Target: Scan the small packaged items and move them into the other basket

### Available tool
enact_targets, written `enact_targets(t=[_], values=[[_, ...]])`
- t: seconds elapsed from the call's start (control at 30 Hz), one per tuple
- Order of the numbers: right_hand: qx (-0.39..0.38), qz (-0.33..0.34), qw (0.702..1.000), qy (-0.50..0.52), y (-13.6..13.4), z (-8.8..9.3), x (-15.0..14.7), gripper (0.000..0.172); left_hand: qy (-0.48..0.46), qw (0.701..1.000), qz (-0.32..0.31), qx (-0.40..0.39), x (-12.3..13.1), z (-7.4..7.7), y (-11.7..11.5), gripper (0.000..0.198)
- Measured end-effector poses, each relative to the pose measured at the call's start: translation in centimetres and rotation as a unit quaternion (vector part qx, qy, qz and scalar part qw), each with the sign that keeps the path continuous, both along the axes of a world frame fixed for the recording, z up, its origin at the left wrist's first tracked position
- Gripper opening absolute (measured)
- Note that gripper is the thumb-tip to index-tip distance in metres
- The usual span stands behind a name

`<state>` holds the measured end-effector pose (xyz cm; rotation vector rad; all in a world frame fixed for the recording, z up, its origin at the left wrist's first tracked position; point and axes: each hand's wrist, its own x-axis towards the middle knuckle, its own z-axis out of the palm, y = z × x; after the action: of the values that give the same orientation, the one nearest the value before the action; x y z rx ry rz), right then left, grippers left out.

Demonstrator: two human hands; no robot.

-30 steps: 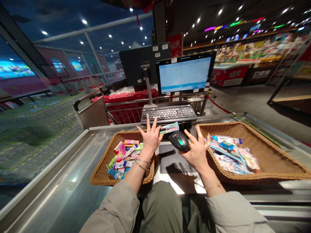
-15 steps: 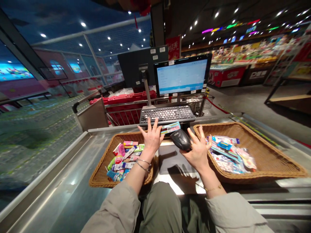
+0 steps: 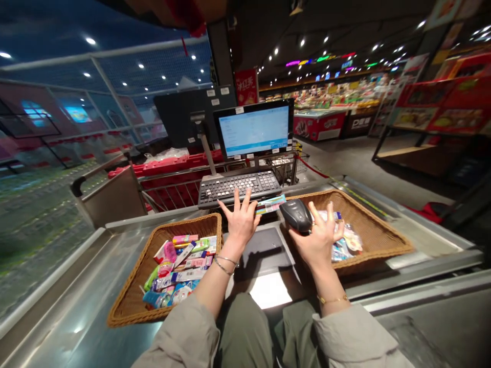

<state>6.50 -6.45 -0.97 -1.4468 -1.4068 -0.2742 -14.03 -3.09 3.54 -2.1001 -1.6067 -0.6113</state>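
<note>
My left hand [image 3: 242, 221] has its fingers fanned out, with the tips beside the front edge of the black keyboard [image 3: 240, 186]. At its thumb side it holds a slim light-blue packet [image 3: 271, 204] with pink and dark stripes; the grip itself is hidden. A black barcode scanner [image 3: 296, 215] sits in my right hand [image 3: 319, 236], its head tilted toward the left. The upper fingers of that hand are raised and spread, and the scanner's handle is hidden behind it. Under my right hand lies the near left part of the right wicker basket [image 3: 383, 240], with packaged goods [image 3: 351, 240].
On the left, a wicker basket [image 3: 132, 286] holds several small colourful packages [image 3: 184, 263]. Between the baskets is a grey flat panel [image 3: 264, 250] in the metal counter [image 3: 92, 278]. A lit monitor [image 3: 255, 130] stands behind the keyboard, with a shopping cart [image 3: 169, 189] beyond.
The view has turned right, so the counter, keyboard and baskets shift left. Both hands have moved right relative to the keyboard, carrying the packet and the scanner, which is now over the right basket's edge.
</note>
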Motion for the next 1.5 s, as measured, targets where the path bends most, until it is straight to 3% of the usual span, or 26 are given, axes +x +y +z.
enact_targets(t=[0.13,0.5,0.67,0.9,1.2,1.5], values=[[-0.023,-0.062,0.994,0.082,-0.1,0.7,2.2,0.072,0.003,0.999,-0.032,0.008,2.6,-0.1,0.4,0.038],[-0.027,-0.225,0.952,0.204,0.3,0.8,9.3,0.071,0.026,0.992,-0.121,0.009,8.7,-1.7,2.3,0.034],[-0.019,-0.237,0.943,0.233,0.5,0.1,9.7,0.076,0.029,0.991,-0.131,-0.005,11.1,-2.5,3.5,0.036],[-0.022,-0.215,0.955,0.205,1.1,-0.8,9.8,0.073,-0.021,0.996,-0.073,-0.044,15.2,-3.4,4.7,0.051],[-0.046,-0.161,0.968,0.189,0.8,-0.2,8.4,0.067,-0.003,0.995,-0.091,-0.051,12.1,-3.7,4.1,0.049],[-0.035,-0.128,0.977,0.164,0.9,0.8,6.0,0.069,-0.016,0.997,-0.08,-0.019,9.5,-2.3,2.0,0.05]])
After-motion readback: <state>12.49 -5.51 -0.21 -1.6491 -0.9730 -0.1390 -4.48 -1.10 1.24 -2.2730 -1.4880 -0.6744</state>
